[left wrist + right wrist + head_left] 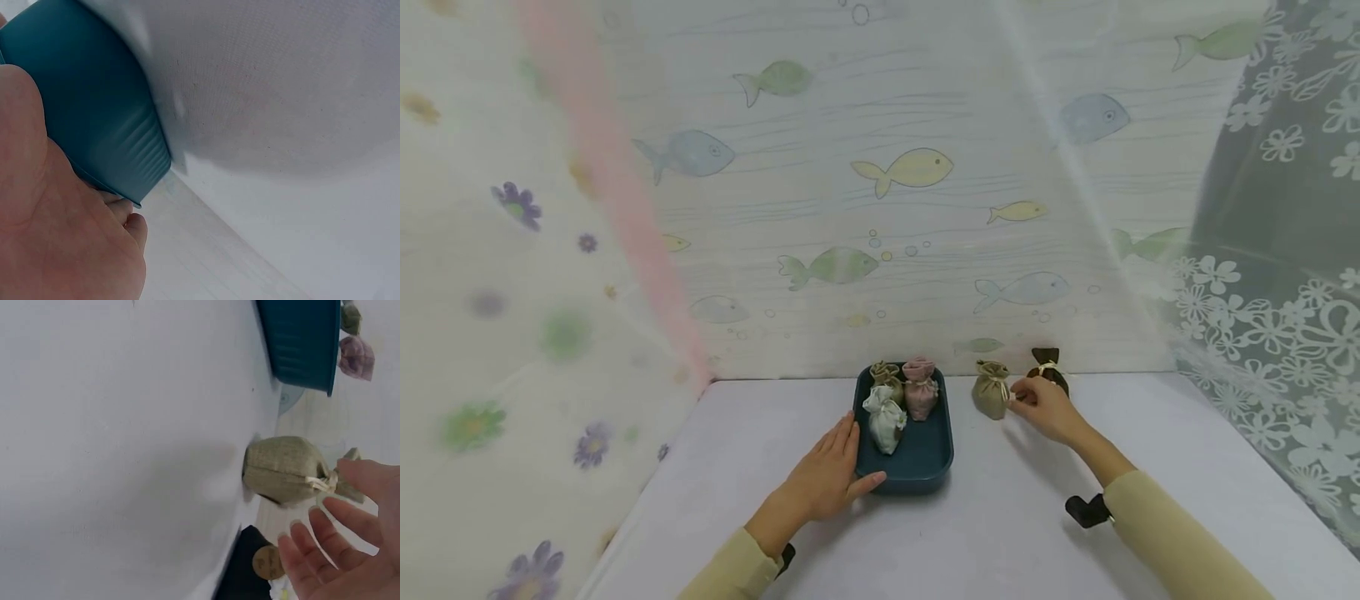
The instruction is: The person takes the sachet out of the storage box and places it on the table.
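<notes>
My left hand rests along the left side of a dark teal tray, fingers straight and thumb over its near corner. Three small drawstring pouches are inside: a white pouch, a pink pouch and an olive-tan pouch, partly behind the white one. To the right of the tray, a tan cloth pouch with a pale ribbon stands upright on the table. My right hand is at that pouch's right side; in the right wrist view its thumb overlaps the tied neck, while the other fingers are spread apart.
A dark brown pouch with a round tag stands behind my right hand. The white table ends at a fish-patterned curtain. Sheer flowered curtains hang left and right.
</notes>
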`<state>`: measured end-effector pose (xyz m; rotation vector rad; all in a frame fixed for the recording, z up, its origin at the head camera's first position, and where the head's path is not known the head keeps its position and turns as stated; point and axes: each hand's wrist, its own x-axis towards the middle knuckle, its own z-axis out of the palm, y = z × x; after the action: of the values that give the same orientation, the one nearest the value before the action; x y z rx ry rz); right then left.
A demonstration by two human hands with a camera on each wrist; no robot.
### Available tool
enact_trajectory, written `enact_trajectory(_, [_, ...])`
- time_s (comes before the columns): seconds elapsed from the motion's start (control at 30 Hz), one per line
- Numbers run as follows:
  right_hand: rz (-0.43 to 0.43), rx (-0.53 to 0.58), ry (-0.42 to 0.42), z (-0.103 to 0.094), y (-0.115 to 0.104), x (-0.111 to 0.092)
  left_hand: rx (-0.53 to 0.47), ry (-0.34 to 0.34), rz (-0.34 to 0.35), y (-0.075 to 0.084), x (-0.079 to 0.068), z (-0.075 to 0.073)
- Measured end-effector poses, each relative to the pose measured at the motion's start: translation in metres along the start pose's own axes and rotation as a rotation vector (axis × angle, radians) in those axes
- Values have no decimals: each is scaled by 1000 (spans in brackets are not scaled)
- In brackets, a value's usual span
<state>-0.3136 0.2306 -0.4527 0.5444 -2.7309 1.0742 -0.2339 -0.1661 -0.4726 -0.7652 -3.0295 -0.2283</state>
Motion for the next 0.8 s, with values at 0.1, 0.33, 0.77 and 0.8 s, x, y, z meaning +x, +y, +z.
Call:
enact_trajectory(0.1, [-11, 12, -19, -2, -6, -5, -19, 8, 13, 3, -2, -6])
enact_trajectory(0.33, [-63, 55, -43, -1, -21, -13, -40, 0, 9, 10, -5, -15])
enact_trajectory(0.77, [-122, 86, -67, 11, -48, -15, -8, 1, 0, 2, -1, -1])
enact_trajectory(0.8, [-124, 92, -70, 12, -50, -15, -9, 1, 0, 2, -1, -1])
